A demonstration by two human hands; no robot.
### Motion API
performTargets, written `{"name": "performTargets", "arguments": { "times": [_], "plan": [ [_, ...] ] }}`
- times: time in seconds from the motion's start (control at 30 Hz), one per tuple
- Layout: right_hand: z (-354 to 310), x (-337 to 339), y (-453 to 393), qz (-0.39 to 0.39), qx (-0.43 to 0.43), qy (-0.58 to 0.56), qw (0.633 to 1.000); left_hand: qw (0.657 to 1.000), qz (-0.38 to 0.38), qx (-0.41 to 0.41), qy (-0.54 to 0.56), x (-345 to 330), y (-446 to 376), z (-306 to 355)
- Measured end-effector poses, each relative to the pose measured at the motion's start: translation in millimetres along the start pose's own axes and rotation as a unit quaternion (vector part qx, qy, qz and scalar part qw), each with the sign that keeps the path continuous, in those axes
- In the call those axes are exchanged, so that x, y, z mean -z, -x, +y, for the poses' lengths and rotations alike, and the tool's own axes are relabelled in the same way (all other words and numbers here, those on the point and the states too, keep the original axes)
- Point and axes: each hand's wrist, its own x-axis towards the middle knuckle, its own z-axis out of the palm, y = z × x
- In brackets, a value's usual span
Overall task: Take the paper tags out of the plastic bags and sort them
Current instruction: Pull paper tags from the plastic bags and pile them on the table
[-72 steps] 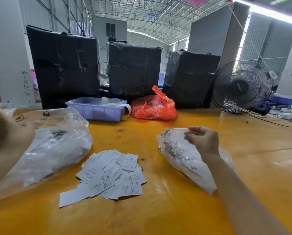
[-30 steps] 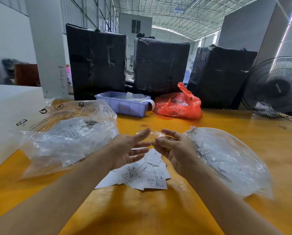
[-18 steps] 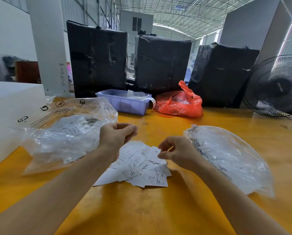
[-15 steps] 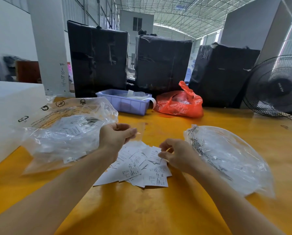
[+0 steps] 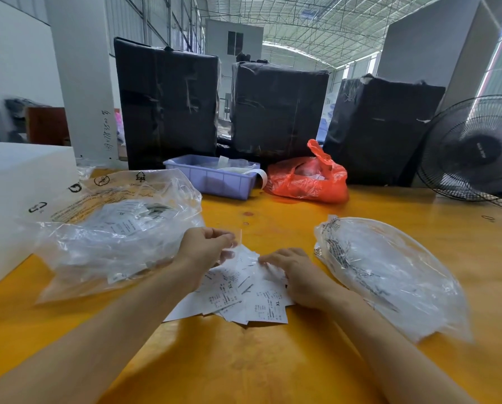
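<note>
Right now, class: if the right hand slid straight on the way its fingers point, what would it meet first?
Probably the left hand: the right hand points left across the tag pile toward it, though depth is unclear.

At the far edge of my table (image 5: 273,360): lavender tray (image 5: 212,182), orange bag (image 5: 308,179), three black-wrapped bales (image 5: 168,106), fan (image 5: 474,150) at right.

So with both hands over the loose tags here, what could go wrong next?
1. The fan stands at the table's right edge; if it runs, it could scatter the loose tags.
2. The left hand pinches a small clear sleeve right above the pile; dropped there, it may get lost among the tags.
3. The right hand presses the overlapping pile, so tags could slide and mix.
</note>
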Motion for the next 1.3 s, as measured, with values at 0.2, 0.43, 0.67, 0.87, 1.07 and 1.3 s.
{"name": "performTargets", "arguments": {
  "times": [0.2,0.43,0.67,0.87,1.07,1.3],
  "plan": [
    [5,7,1,0.030,0.020,0.013,0.999,0.999,-0.029,0.000,-0.036,-4,5,-3],
    [3,14,6,0.124,0.015,0.032,0.992,0.998,-0.054,0.000,-0.042,-7,10,-2],
    [-1,18,11,0.013,-0.030,-0.057,0.998,0.997,-0.056,0.000,-0.048,-7,11,-2],
    [11,34,16,-0.093,-0.053,-0.139,0.985,0.997,-0.063,0.000,-0.049,-7,11,-1],
    [16,42,17,-0.143,-0.060,-0.134,0.979,0.996,-0.070,0.003,-0.046,-7,10,-2],
    [5,30,15,-0.027,-0.058,-0.139,0.988,0.996,-0.067,0.004,-0.055,-7,9,-3]
  ]
}}
